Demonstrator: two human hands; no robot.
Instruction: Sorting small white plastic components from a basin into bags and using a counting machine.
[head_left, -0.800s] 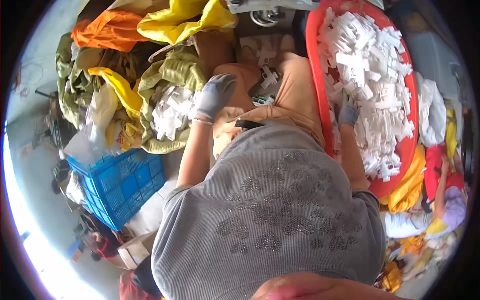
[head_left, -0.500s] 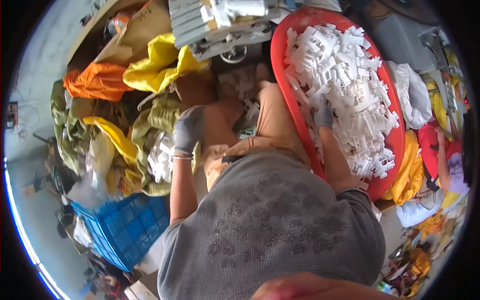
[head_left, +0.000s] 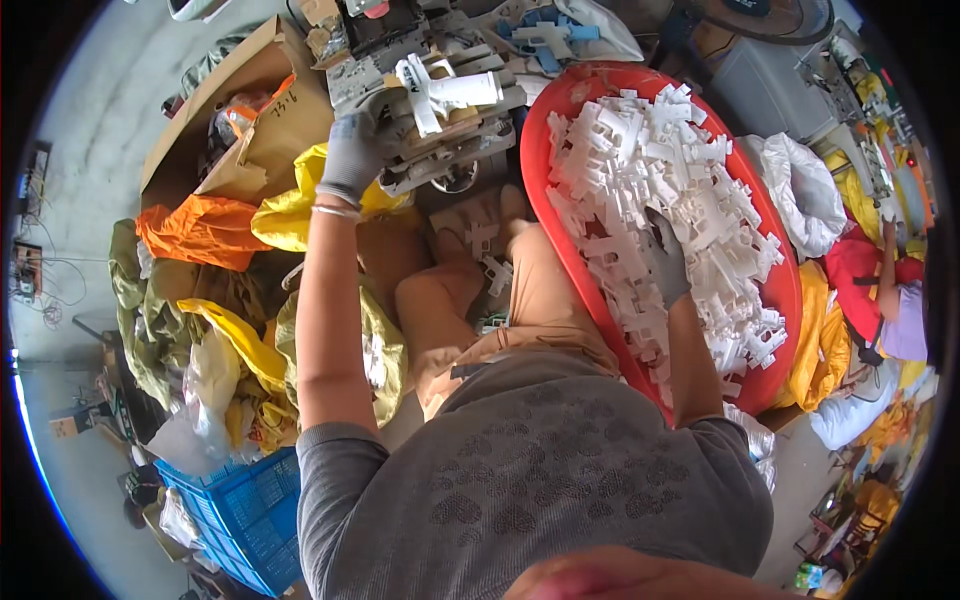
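Observation:
A white plastic toy pistol (head_left: 465, 92) lies on the metal bench machine (head_left: 425, 160) ahead of me. Grey-gloved, my left hand (head_left: 356, 150) is stretched to the left side of this machine, close beside the toy pistol. Its fingers are partly hidden, so I cannot tell what they touch. At my right stands a long red tub (head_left: 538, 150) heaped with white toy pistol pieces (head_left: 720, 200). Over the left part of that heap rests my right hand (head_left: 668, 262), also gloved, fingers apart and nothing seen held in it.
Left of me are a cardboard box (head_left: 290, 125), an orange bag (head_left: 200, 230), a yellow bag (head_left: 290, 215), an olive sack (head_left: 385, 340) holding white pieces and a blue crate (head_left: 245, 520). Blue toy pistols (head_left: 550, 40) lie beyond the tub. Another person (head_left: 905, 320) is at far right.
My left hand has risen from beside the olive sack and my left knee to the machine. My right hand has shifted slightly within the tub, its fingers now showing. The view has tilted forward.

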